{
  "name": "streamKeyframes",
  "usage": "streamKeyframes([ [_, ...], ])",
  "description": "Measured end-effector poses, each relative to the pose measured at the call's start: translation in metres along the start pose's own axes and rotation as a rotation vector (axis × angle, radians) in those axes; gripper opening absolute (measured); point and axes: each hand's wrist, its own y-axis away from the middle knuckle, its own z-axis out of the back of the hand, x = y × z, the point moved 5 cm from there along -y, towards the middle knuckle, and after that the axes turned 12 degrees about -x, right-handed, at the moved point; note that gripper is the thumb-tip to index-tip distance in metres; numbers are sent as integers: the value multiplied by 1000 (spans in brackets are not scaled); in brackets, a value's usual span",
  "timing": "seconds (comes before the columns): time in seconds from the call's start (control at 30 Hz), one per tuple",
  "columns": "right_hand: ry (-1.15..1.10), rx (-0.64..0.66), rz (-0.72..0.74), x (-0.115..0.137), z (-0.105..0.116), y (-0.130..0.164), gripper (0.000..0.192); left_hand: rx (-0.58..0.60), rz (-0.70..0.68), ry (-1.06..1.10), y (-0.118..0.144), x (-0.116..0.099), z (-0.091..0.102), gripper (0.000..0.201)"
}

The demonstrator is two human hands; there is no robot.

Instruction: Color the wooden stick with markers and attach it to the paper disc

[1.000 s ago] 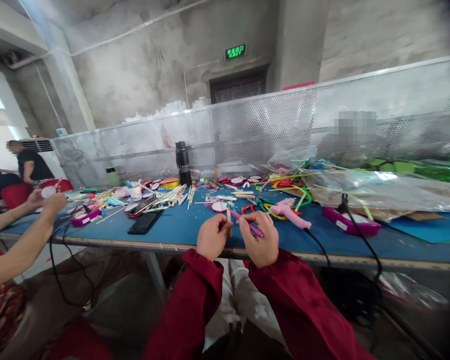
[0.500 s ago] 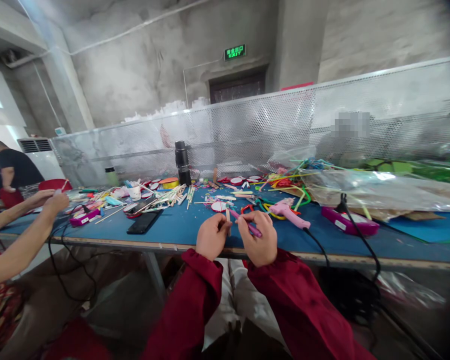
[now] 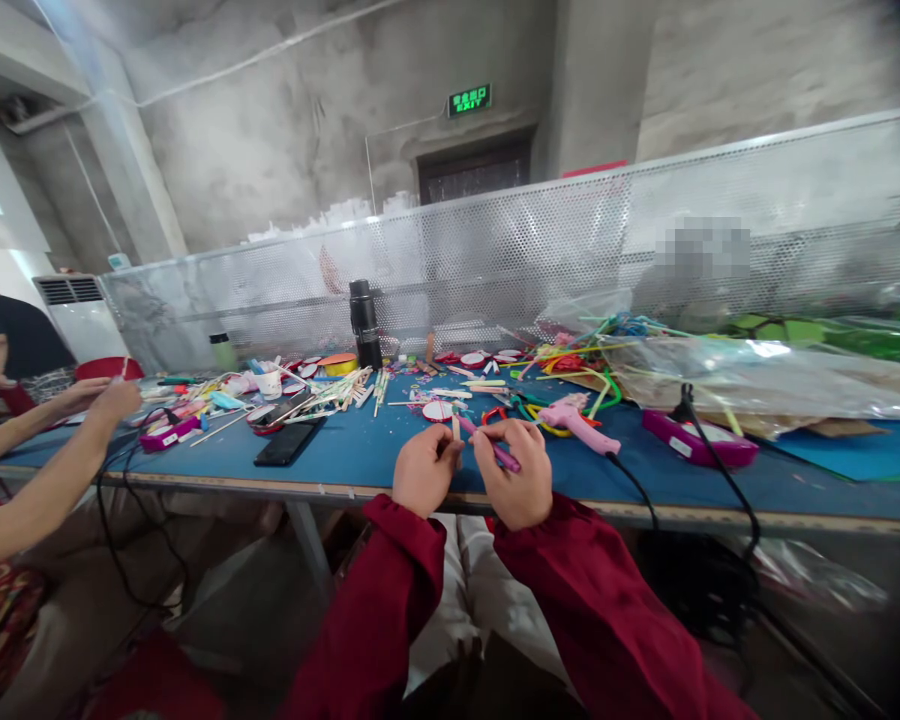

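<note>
My left hand (image 3: 424,470) is closed in a pinch on a short, pale craft stick (image 3: 456,432) held upright above the table's front edge. Close beside it, my right hand (image 3: 516,474) is wrapped round a purple pen (image 3: 505,457), its tip pointing at the stick. Whether the tip touches the stick is too small to tell. Just beyond the hands lies a round white piece with a red rim (image 3: 438,411). A pink glue gun (image 3: 579,424) rests to the right of my right hand, its black cord running off the table edge.
A black phone (image 3: 289,442) lies left of my hands, and a black flask (image 3: 364,325) stands behind. Loose sticks (image 3: 349,392) and coloured scraps cover the back of the blue table. At right are a purple box (image 3: 699,440) and plastic bags (image 3: 765,375). A co-worker's hands (image 3: 109,400) work at left.
Both my hands keep nearly the same place and grip, with the pen still beside the stick. The person in black at far left has shifted slightly left.
</note>
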Motion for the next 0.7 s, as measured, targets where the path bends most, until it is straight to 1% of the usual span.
streamKeyframes([
  [0.17, 6, -20, 3, -2, 0, 1, 11, -3, 9, -7, 0, 1, 0, 25],
  [0.7, 4, -10, 17, -1, 0, 0, 12, -12, 2, 17, 0, 2, 0, 25],
])
